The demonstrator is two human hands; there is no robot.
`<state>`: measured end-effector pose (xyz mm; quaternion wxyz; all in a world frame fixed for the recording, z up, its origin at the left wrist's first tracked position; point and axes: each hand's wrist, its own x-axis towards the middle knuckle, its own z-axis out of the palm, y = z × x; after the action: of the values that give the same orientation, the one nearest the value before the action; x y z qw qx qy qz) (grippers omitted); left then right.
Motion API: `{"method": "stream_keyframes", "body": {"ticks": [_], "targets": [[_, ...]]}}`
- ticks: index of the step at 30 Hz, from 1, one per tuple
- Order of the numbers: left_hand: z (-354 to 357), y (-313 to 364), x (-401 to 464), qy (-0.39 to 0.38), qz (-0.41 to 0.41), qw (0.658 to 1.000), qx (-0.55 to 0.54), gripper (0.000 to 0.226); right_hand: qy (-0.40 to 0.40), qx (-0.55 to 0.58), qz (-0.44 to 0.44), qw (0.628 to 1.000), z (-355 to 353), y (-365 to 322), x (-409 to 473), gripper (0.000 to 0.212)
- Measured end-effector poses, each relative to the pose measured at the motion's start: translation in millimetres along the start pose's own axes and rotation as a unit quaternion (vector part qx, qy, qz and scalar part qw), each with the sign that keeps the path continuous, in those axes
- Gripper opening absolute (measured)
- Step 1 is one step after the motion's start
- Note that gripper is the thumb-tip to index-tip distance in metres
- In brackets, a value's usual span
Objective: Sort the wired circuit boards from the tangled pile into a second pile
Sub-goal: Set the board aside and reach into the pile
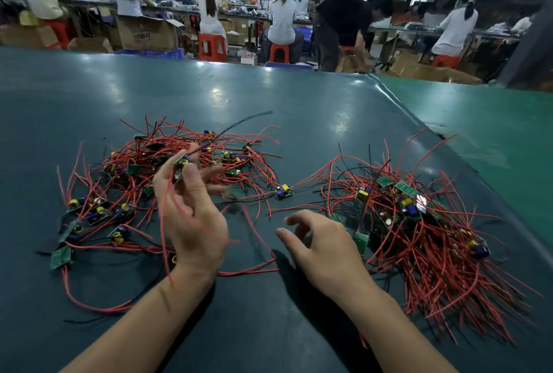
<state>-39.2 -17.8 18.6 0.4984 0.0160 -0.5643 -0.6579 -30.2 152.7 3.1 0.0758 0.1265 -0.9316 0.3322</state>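
Motion is blurring the left hand's (194, 217) fingertips (214, 173), and they are hiding most of the circuit board (181, 164). Both forearms are running off the bottom edge.

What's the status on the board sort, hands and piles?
Left hand pinching one small green wired circuit board above the tangled pile. Right hand open, empty, beside second pile. Red wires trailing, nothing blocking.

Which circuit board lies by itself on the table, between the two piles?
The small circuit board with the blue and yellow parts, in the gap between the piles. The others lie within the left pile or right pile.
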Motion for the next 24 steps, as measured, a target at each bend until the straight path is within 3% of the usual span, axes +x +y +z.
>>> {"method": "stream_keyframes", "body": {"ticks": [3, 6, 8, 12, 15, 18, 20, 24], "targets": [[-6, 1, 5, 0.003, 0.066, 0.997, 0.038, 0.024, -0.006, 0.006, -0.005, 1.0, -1, 1, -1, 0.031], [-9, 4, 14, 0.013, 0.04, 0.997, 0.068, 0.013, -0.005, 0.013, -0.004, 1.0, -1, 2, 0, 0.029], [-14, 3, 17, -0.016, 0.043, 0.993, 0.108, 0.009, -0.003, 0.022, -0.003, 1.0, -1, 2, 1, 0.026], [-17, 4, 4, -0.126, 0.131, 0.97, 0.158, 0.023, 0.012, 0.064, -0.005, 0.998, -3, 2, 1, 0.02], [-7, 11, -14, -0.248, -0.034, 0.967, 0.054, 0.027, 0.01, 0.221, -0.013, 0.975, -4, -5, 2, 0.012], [1, 9, -27, -0.296, -0.176, 0.939, 0.016, 0.036, -0.013, 0.41, -0.017, 0.912, -4, -13, 0, 0.012], [2, 5, -30, -0.311, -0.203, 0.928, 0.015, 0.031, 0.025, 0.416, -0.024, 0.909, -4, -15, 0, 0.016], [0, 4, -28, -0.332, -0.236, 0.913, -0.009, 0.02, 0.061, 0.466, 0.048, 0.881, -5, -15, 2, 0.016]]}}
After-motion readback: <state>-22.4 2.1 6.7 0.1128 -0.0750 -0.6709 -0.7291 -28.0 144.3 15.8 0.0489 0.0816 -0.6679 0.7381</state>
